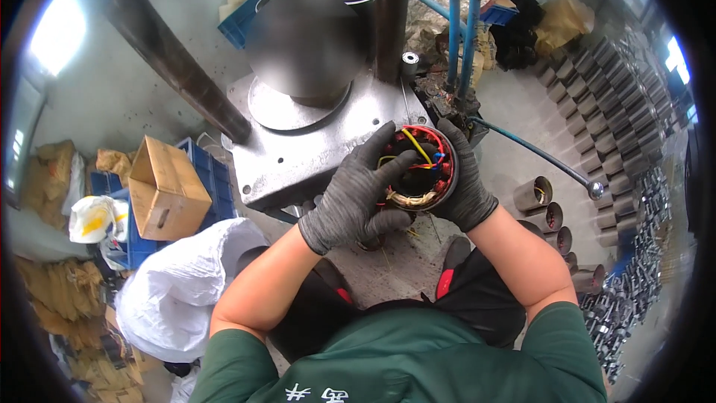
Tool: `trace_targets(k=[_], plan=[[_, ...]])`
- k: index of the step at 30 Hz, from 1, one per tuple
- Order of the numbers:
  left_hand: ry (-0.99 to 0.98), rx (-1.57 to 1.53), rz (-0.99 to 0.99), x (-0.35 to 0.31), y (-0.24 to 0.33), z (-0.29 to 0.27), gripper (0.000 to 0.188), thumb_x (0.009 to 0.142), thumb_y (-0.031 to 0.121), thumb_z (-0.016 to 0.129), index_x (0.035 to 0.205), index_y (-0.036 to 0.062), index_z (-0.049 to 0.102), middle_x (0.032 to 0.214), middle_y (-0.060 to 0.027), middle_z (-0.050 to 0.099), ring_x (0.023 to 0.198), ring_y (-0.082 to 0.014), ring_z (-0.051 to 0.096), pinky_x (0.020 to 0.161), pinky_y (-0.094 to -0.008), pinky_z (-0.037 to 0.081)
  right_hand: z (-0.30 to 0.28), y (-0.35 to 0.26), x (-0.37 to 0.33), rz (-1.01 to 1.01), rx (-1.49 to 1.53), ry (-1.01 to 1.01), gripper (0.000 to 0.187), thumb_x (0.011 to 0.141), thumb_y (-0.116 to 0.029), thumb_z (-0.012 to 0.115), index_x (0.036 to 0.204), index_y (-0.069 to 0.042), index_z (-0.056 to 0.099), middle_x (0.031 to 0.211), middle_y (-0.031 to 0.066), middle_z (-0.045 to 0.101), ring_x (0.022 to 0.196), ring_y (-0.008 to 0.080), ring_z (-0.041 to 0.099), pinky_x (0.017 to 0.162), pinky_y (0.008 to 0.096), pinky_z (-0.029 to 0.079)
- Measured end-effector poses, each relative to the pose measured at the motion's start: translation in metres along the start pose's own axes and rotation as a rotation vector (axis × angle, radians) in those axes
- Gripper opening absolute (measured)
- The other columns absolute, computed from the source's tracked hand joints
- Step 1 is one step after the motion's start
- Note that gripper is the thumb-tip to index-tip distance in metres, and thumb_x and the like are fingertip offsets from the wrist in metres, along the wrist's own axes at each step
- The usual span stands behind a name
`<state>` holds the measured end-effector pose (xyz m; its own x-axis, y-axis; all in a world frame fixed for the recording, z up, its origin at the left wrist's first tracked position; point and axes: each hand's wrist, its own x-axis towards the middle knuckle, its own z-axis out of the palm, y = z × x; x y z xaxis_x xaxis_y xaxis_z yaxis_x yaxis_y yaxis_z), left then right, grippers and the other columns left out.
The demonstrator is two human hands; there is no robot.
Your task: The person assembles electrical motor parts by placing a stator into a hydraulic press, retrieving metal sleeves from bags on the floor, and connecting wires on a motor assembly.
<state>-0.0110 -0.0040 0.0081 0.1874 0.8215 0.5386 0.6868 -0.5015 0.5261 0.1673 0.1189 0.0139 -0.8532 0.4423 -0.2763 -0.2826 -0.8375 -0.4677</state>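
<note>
Both my hands wear dark grey gloves and hold a round motor stator point(422, 199) above the floor, in front of the press. Red windings ring its open end, with yellow, red and blue lead wires across it. My left hand point(349, 195) is on the stator's left side, fingers reaching over the opening by the wires, thumb low at the rim. Wrapped round the right side is my right hand point(468, 183), its fingertips mostly hidden. Just beyond lies the press's metal bed plate point(280, 160), carrying a round metal disc point(272, 112); a blurred patch covers what stands on it.
Dark steel columns point(391, 22) rise from the press. A lever with a ball end point(594, 190) juts out to the right. Metal cylinders point(532, 193) stand on the right floor. A cardboard box point(165, 190) and white sack point(175, 291) are at left.
</note>
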Motion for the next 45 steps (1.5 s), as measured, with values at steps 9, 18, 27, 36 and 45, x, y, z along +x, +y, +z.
trace_targets(k=[9, 18, 27, 36, 45], plan=[[0.02, 0.337, 0.172, 0.03, 0.037, -0.008, 0.065, 0.063, 0.023, 0.086, 0.123, 0.0075, 0.067, 0.126, -0.0131, 0.065, 0.111, -0.0412, 0.063, 0.089, -0.0495, 0.057, 0.003, -0.015, -0.012, 0.051, 0.204, -0.199, 0.058, 0.098, -0.054, 0.054, 0.125, -0.003, 0.066, 0.114, 0.0152, 0.072, 0.104, 0.0289, 0.069, 0.098, 0.0448, 0.056], [-0.467, 0.564, 0.015, 0.066, 0.071, -0.034, 0.043, 0.069, 0.04, 0.085, 0.103, 0.0139, 0.075, 0.114, -0.0046, 0.068, 0.103, -0.0305, 0.061, 0.097, -0.0457, 0.043, 0.008, -0.02, -0.02, 0.117, 0.214, -0.241, 0.063, 0.096, -0.058, 0.054, 0.124, -0.002, 0.065, 0.114, 0.016, 0.072, 0.101, 0.0322, 0.069, 0.094, 0.0471, 0.057], [-0.014, 0.137, -0.073, 0.069, 0.093, -0.031, 0.061, 0.067, 0.015, 0.091, 0.122, 0.0117, 0.067, 0.145, -0.0238, 0.048, 0.128, -0.0415, 0.055, 0.104, -0.0505, 0.05, 0.03, -0.027, -0.026, -0.009, 0.368, -0.523, 0.074, 0.095, -0.063, 0.049, 0.143, -0.007, 0.052, 0.135, 0.02, 0.061, 0.121, 0.0354, 0.062, 0.107, 0.052, 0.05], [-0.017, 0.245, -0.004, 0.087, 0.088, -0.063, 0.045, 0.066, 0.009, 0.095, 0.104, 0.0064, 0.071, 0.153, -0.0193, 0.044, 0.137, -0.0354, 0.051, 0.111, -0.0428, 0.045, 0.018, -0.033, -0.001, -0.168, 0.055, -0.327, 0.078, 0.097, -0.067, 0.043, 0.145, -0.006, 0.046, 0.134, 0.0183, 0.059, 0.119, 0.0353, 0.061, 0.098, 0.0534, 0.051], [0.462, 0.297, -0.235, 0.153, -0.033, -0.158, 0.033, 0.078, 0.01, 0.083, 0.109, 0.0026, 0.072, 0.129, -0.0154, 0.061, 0.112, -0.0299, 0.066, 0.094, -0.037, 0.055, 0.025, -0.038, -0.016, -0.144, 0.082, 0.045, 0.048, 0.099, -0.054, 0.053, 0.111, -0.008, 0.055, 0.102, 0.0165, 0.065, 0.094, 0.0322, 0.065, 0.084, 0.0498, 0.055]])
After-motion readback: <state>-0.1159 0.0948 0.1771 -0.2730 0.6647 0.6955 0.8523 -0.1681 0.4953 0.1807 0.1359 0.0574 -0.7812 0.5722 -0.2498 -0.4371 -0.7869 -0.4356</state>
